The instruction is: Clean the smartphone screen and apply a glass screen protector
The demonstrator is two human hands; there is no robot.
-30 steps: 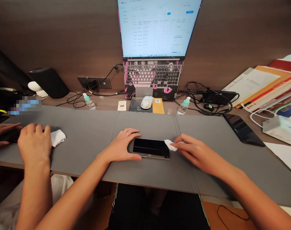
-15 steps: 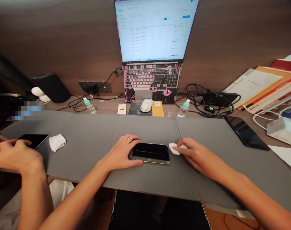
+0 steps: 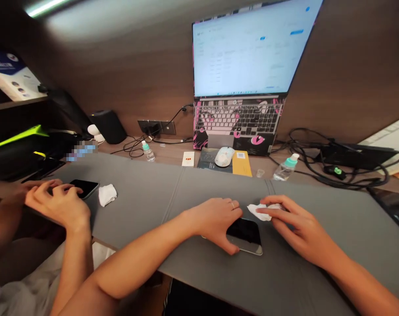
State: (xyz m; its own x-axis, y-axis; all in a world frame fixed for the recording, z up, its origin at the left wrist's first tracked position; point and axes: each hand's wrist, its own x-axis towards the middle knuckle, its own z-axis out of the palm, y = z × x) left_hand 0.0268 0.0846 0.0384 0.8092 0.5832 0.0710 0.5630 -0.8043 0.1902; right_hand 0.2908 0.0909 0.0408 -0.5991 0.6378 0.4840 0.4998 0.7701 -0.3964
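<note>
Fingers of the left hand [image 3: 219, 221] spread flat over a dark phone [image 3: 247, 235], pinning it to the grey mat [image 3: 147, 206] on the surface. Just beside it, the right hand [image 3: 293, 226] pinches a crumpled white wipe [image 3: 259, 211] at the phone's far edge. At the mat's left end, a co-worker's hands [image 3: 55, 199] meet over another phone [image 3: 84, 188], near a second wipe [image 3: 107, 194].

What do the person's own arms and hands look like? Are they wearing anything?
Both arms are bare, with no sleeves, watch or bracelet showing. The left hand wears a thin ring on one finger. The right hand shows no ring and no glove. No markings show on either arm.
</note>
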